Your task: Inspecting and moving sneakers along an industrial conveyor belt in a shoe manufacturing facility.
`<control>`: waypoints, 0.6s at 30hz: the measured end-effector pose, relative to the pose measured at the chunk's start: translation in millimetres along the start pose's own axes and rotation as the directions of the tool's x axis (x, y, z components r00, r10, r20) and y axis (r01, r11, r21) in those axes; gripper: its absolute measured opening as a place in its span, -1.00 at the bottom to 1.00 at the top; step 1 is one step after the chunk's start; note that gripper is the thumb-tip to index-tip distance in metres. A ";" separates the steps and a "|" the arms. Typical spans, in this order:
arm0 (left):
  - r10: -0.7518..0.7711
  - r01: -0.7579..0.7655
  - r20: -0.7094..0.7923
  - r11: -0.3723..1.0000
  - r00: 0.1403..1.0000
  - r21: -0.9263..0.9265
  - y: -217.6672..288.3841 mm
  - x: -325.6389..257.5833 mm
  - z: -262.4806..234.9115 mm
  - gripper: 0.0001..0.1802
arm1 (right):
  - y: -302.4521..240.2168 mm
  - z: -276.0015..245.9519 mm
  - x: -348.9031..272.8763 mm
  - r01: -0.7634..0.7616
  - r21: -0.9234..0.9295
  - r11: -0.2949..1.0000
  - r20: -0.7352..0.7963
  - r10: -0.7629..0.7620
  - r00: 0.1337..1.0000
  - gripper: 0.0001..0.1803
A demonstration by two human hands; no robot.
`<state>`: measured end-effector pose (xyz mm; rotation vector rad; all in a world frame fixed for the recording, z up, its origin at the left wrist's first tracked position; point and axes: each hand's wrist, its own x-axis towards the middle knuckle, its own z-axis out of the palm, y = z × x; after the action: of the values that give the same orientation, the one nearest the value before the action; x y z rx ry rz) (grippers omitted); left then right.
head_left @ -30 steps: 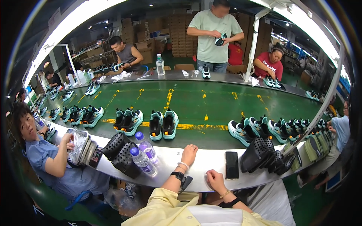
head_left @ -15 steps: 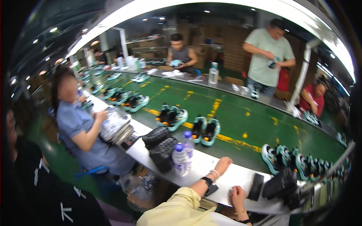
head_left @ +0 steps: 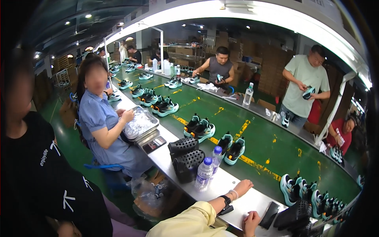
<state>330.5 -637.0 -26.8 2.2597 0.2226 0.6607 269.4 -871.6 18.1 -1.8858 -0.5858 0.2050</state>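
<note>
Phone (head_left: 270,215) lies on the near worktop (head_left: 254,199), just right of the right hand (head_left: 251,222), whose curled grip I cannot tell; the left hand (head_left: 243,187) rests slack, gripping nothing. The view has swung left, the phone staying unheld.

a shoe factory is indicated by teal-and-black sneakers (head_left: 166,107) lining a long green worktop (head_left: 254,143) toward ten o'clock and brown cardboard boxes (head_left: 272,71) stacked at two.

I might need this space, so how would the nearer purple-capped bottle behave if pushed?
The tall, narrow bottle could tip. Its clear plastic would probably flex. On the smooth-looking, shiny counter, it may also slide.
</note>
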 end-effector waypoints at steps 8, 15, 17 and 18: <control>0.027 -0.024 0.058 0.997 0.998 -0.068 7.6 15.1 12.6 -0.73 | -34.6 -17.5 -10.9 0.041 -0.021 0.999 -0.148 -0.044 0.988 -0.73; -0.063 0.077 0.141 0.992 0.988 -0.101 51.1 26.4 4.7 -0.74 | -105.2 -156.2 -6.0 0.343 -0.557 0.756 -0.397 -0.605 0.690 -0.89; 0.121 -0.082 0.266 0.985 0.956 -0.154 84.3 42.7 20.5 -0.68 | -118.8 -209.2 -5.9 0.121 -0.454 0.883 -0.683 -0.432 0.589 -0.88; 0.236 -0.178 0.312 0.963 0.920 -0.204 95.8 52.9 36.6 -0.63 | -138.8 -226.0 -4.2 -0.019 -0.517 0.856 -0.699 -0.409 0.587 -0.82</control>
<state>390.6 -708.3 41.2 2.2013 -0.2369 0.3747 316.5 -1021.6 231.8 -2.0924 -0.2096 -1.0107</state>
